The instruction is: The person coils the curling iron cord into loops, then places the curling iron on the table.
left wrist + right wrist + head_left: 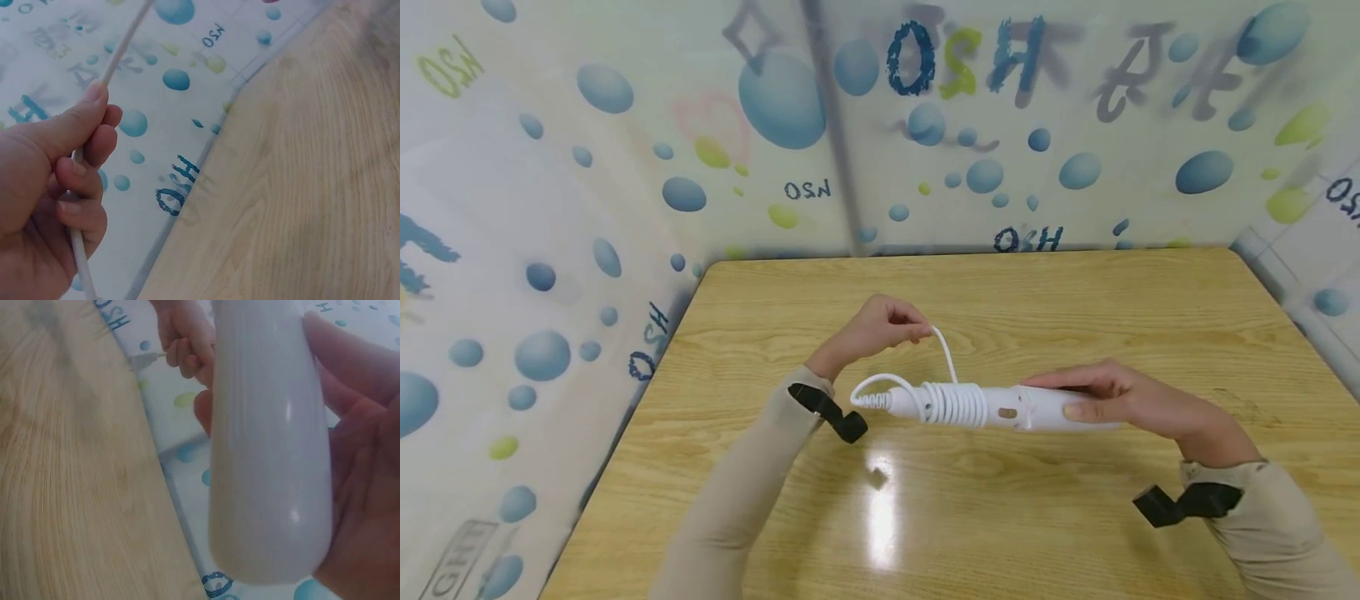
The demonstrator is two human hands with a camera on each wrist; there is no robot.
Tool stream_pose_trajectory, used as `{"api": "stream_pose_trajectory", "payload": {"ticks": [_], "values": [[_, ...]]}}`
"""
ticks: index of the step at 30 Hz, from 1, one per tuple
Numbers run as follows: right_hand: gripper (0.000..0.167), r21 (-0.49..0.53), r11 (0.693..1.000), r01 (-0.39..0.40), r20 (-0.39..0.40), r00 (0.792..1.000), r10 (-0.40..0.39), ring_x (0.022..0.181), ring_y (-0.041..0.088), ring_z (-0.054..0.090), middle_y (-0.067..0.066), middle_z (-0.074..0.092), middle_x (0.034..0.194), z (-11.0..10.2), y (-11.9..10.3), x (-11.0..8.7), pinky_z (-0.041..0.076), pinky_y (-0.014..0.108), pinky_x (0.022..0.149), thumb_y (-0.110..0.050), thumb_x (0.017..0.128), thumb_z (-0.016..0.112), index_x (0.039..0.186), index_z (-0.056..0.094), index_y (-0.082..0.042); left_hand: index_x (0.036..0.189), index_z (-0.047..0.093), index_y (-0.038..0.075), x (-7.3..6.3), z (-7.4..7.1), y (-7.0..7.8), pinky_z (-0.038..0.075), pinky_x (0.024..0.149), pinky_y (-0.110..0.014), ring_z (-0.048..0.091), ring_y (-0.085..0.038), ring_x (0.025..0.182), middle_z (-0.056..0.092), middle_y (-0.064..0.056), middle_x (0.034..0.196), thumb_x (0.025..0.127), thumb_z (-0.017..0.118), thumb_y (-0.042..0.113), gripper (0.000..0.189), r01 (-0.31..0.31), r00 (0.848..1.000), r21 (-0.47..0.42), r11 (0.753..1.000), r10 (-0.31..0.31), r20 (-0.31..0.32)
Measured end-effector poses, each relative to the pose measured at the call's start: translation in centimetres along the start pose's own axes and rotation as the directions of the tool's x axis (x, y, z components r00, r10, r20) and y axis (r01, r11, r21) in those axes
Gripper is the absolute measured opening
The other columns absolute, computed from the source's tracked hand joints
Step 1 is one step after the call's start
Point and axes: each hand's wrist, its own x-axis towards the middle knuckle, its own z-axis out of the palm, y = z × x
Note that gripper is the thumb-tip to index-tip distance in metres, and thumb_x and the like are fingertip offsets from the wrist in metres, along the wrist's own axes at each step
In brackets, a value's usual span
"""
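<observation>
A white tube-shaped electric appliance (pixel 1060 410), its exact kind unclear, is held roughly level above the table. Its white cord (pixel 955 406) winds in several coils around the narrower left end, beside a ribbed cord sleeve (pixel 872 401). My right hand (pixel 1138 404) grips the wide end; in the right wrist view the smooth, rounded body (pixel 272 456) fills the middle, with fingers on both sides. Up and to the left of the coils, my left hand (pixel 883 323) pinches the cord, which runs through its curled fingers in the left wrist view. A pale plug-like end (pixel 145 360) hangs beyond that hand, blurred.
A wood-grain table (pixel 760 333) lies under both hands. Behind it and along the left stands a wall covering (pixel 700 117) printed with blue and green drops and lettering. Black wrist mounts (pixel 831 412) sit on both sleeves.
</observation>
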Motion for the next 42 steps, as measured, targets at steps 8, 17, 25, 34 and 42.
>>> {"api": "stream_pose_trajectory", "payload": {"ticks": [8,17,25,34,42], "values": [[0.041,-0.062,0.996,-0.066,0.045,0.997,0.069,0.093,0.015,0.053,0.004,0.053,0.124,-0.1,1.1,0.3,0.047,0.032,0.071,0.001,0.094,0.045,0.136,0.044,-0.004,0.093,0.067,-0.006,-0.7,-0.9,1.6,0.034,0.05,-0.024,0.041,-0.012,0.056,0.06,-0.006,0.072,0.089,0.061,0.01,0.017,-0.006,0.999,-0.008,1.0,0.006,0.048],[0.038,-0.195,0.96,-0.199,0.001,0.979,0.203,0.092,0.016,0.052,0.015,0.053,0.118,0.5,1.0,1.2,0.047,0.03,0.072,-0.014,0.093,0.054,0.131,0.052,-0.008,0.089,0.068,-0.006,-1.0,-0.6,2.7,0.032,0.051,-0.025,0.036,-0.013,0.054,0.058,-0.001,0.069,0.087,0.062,0.005,0.013,-0.057,0.993,0.002,0.998,0.057,0.108],[0.041,-0.306,0.908,-0.288,-0.115,0.957,0.265,0.089,0.023,0.049,0.015,0.054,0.114,0.5,1.2,1.6,0.044,0.031,0.07,-0.017,0.092,0.056,0.13,0.052,-0.002,0.087,0.068,-0.005,-1.2,0.4,4.5,0.031,0.052,-0.025,0.033,-0.012,0.052,0.055,-0.002,0.066,0.087,0.062,0.004,0.011,-0.127,0.98,0.008,0.992,0.124,0.155],[0.042,-0.276,0.914,-0.296,-0.283,0.934,0.217,0.089,0.027,0.049,0.021,0.05,0.122,0.3,1.8,1.9,0.045,0.033,0.069,-0.012,0.092,0.055,0.132,0.048,0.0,0.087,0.071,0.0,-1.9,2.0,6.4,0.038,0.054,-0.024,0.043,-0.013,0.054,0.064,-0.003,0.074,0.085,0.066,0.008,0.009,-0.182,0.983,0.017,0.983,0.182,0.004],[0.041,-0.341,0.873,-0.349,-0.447,0.877,0.176,0.096,0.031,0.048,0.024,0.048,0.127,0.5,1.5,2.0,0.042,0.038,0.072,-0.011,0.093,0.054,0.134,0.048,-0.005,0.084,0.072,0.001,-2.1,3.9,7.6,0.038,0.049,-0.023,0.047,-0.012,0.055,0.061,-0.002,0.073,0.082,0.069,0.006,0.007,-0.238,0.969,0.033,0.971,0.239,-0.061]]}}
